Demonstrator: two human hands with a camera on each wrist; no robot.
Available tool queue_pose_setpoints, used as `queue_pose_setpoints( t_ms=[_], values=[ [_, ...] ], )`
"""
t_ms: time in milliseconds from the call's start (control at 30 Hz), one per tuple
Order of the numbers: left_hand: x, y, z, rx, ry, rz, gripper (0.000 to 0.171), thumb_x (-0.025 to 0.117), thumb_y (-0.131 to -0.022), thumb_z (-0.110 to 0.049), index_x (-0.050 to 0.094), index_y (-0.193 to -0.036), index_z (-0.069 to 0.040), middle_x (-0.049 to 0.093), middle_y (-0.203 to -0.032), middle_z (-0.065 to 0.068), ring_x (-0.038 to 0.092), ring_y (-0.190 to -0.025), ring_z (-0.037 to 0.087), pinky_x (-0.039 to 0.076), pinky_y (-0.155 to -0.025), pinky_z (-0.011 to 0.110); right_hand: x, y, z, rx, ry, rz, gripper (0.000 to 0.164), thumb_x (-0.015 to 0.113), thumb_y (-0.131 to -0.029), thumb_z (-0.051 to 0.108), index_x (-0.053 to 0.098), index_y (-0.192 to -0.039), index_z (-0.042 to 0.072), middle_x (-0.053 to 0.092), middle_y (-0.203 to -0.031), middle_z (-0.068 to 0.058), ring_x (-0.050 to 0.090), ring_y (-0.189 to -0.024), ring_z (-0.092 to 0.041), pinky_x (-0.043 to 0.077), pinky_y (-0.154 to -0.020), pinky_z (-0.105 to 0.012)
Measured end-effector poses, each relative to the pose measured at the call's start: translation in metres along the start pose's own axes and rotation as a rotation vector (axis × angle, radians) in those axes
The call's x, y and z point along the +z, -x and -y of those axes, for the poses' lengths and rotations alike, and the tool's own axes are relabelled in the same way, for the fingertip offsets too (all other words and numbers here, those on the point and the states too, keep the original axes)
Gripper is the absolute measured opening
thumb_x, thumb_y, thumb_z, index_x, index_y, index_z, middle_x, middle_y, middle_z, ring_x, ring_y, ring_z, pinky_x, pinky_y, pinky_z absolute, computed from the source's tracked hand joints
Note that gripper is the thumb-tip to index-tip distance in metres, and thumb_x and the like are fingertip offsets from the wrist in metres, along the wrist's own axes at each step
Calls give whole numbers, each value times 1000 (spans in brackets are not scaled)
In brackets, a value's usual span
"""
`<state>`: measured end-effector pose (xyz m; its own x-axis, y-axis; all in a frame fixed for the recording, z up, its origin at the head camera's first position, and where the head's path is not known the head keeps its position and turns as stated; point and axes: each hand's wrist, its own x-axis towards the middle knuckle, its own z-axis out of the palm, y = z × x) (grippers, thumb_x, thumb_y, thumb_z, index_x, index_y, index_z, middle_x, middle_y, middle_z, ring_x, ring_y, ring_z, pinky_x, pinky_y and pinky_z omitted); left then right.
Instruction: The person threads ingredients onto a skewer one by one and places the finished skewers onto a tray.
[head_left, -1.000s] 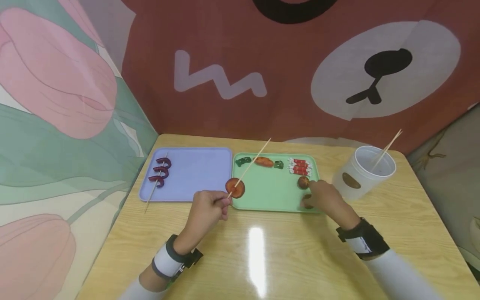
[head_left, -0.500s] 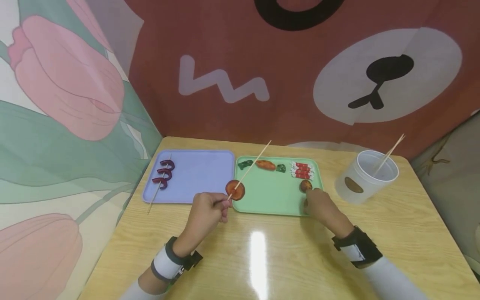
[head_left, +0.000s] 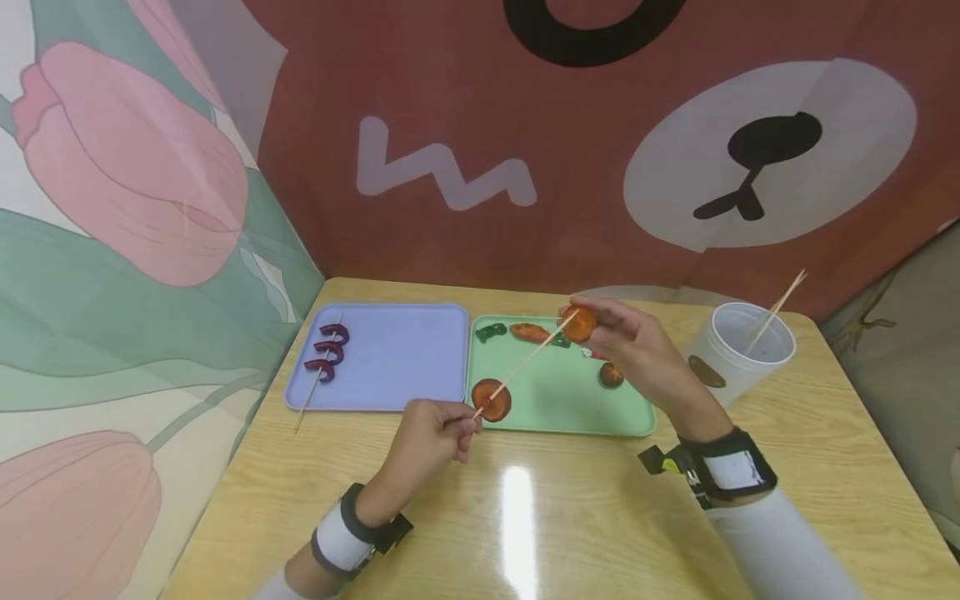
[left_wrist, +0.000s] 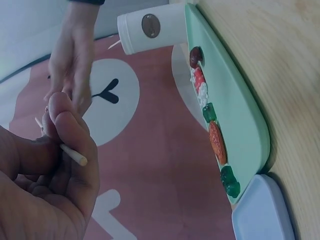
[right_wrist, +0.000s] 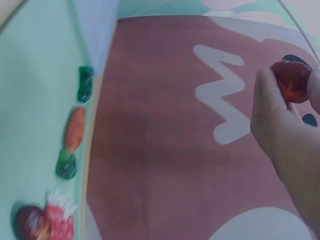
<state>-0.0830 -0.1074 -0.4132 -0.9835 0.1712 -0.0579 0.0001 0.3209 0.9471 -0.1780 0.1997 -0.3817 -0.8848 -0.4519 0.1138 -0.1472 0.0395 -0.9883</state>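
My left hand (head_left: 431,437) pinches the lower end of a bamboo skewer (head_left: 528,362), which slants up to the right. A toy mushroom (head_left: 497,407), its orange-brown underside showing, is threaded on it just above the fingertips. At the skewer's upper tip my right hand (head_left: 648,354) grips a second toy mushroom (right_wrist: 291,82) between thumb and fingers; the tip overlaps its underside in the head view. A third mushroom (head_left: 611,375), with a cross-cut cap, lies on the green tray (head_left: 555,408) below the right hand. In the left wrist view the skewer's blunt end (left_wrist: 80,159) sticks out from the left hand.
On the green tray lie an orange carrot-like piece (left_wrist: 217,142), green pieces (head_left: 491,332) and red-and-white pieces (left_wrist: 199,80). The purple tray (head_left: 405,358) at left bears a skewer with purple curled pieces (head_left: 328,350). A white bucket (head_left: 738,375) with skewers stands at right.
My right hand has picked up a mushroom from the green tray's right side and brought it up and left to the skewer's tip. My left hand has shifted slightly right and down with the skewer.
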Motion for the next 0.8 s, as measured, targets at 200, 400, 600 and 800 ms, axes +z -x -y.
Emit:
queue_pose_setpoints(
  t_ms=[200, 400, 600, 800],
  values=[
    [3, 2, 0, 43, -42, 24, 22, 57, -88, 16, 77, -93, 8, 72, -73, 11, 60, -55, 11, 58, -51, 26, 6, -7, 7, -113, -233, 70, 44, 44, -108, 2, 42, -152, 2, 52, -151, -19, 55, -138, -18, 47, -112, -29],
    [3, 2, -2, 46, -45, 9, 19, 59, -90, 14, 76, -91, 7, 68, -67, 9, 60, -54, 11, 59, -51, 30, 6, -10, 12, -165, -371, 92, 45, 40, -108, 0, 38, -153, -4, 52, -150, -15, 52, -141, -22, 44, -115, -35],
    [3, 1, -5, 29, -48, -7, 17, 60, -91, 13, 76, -94, 10, 66, -65, 8, 60, -52, 12, 58, -50, 27, 6, -9, 13, -181, -365, 100, 44, 40, -107, -4, 42, -151, -3, 55, -147, -12, 53, -140, -23, 45, -115, -35],
    [5, 0, -5, 18, -31, -5, 16, 61, -91, 12, 77, -92, 7, 65, -64, 8, 59, -52, 12, 59, -51, 30, 9, -9, 13, -155, -233, 90, 45, 47, -105, -4, 44, -150, -1, 55, -148, -13, 57, -133, -18, 54, -102, -22]
  ],
)
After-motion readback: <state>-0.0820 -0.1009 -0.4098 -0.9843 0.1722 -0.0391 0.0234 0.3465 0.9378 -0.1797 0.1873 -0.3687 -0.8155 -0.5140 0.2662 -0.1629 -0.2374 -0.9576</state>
